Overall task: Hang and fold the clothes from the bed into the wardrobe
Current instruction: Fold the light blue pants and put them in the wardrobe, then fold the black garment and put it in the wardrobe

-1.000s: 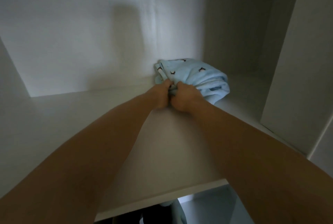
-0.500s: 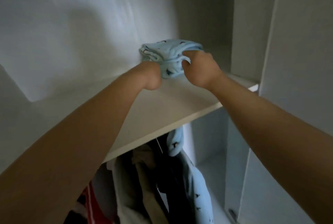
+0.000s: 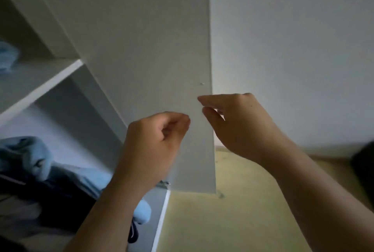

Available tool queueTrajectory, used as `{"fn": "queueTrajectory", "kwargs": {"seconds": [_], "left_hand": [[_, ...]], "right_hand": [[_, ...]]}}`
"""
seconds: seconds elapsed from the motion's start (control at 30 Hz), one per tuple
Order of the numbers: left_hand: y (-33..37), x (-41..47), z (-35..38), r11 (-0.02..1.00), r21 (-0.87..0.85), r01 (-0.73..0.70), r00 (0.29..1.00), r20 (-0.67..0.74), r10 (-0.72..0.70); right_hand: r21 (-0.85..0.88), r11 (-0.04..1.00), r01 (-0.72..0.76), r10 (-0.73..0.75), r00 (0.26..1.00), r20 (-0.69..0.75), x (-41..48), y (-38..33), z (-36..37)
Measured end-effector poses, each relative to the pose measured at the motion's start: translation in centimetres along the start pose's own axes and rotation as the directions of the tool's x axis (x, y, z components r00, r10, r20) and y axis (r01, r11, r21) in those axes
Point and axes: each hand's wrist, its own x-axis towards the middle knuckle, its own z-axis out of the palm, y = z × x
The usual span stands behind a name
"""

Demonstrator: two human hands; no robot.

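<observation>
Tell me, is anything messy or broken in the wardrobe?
Nothing looks broken or spilled. The light blue bundle on the shelf looks lumpy rather than flat, though the picture's edge cuts it off. The hanging clothes below look ordinary.

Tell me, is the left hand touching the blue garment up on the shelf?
Apart. In the head view the left hand hangs mid-frame, far from the blue garment at the left edge.
</observation>
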Motion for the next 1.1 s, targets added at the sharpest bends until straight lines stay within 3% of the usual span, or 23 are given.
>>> {"fn": "queueTrajectory", "kwargs": {"seconds": [0.1, 0.23, 0.5, 0.77, 0.9, 1.1], "left_hand": [[3.9, -0.5, 7.6, 0.987, -0.092, -0.128, 0.980, 0.138, 0.140], [10.4, -2.3, 18.5, 0.951, -0.204, -0.233, 0.899, 0.329, 0.291], [28.6, -10.6, 42.2, 0.865, -0.418, -0.277, 0.709, 0.519, 0.478], [44.8, -17.9, 59.5, 0.798, -0.527, -0.294, 0.456, 0.656, 0.601], [50.0, -20.1, 68.3, 0.797, -0.531, -0.287, 0.356, 0.713, 0.603], [56.9, -22.7, 83.3, 0.800, -0.528, -0.286, 0.273, 0.755, 0.596]], "right_hand": [[-0.029, 0.972, -0.231, 0.228, 0.970, -0.079, -6.2, 7.0, -4.8], [-0.026, 0.889, -0.457, 0.441, 0.870, -0.218, -15.2, 15.8, -11.5], [-0.055, 0.699, -0.713, 0.636, 0.655, -0.408, -35.3, 31.4, -27.0], [0.038, 0.509, -0.860, 0.742, 0.415, -0.527, -50.1, 43.2, -39.5], [0.038, 0.448, -0.893, 0.755, 0.355, -0.551, -55.0, 49.7, -44.5], [-0.036, 0.309, -0.951, 0.817, 0.285, -0.501, -61.4, 61.0, -51.3]]}}
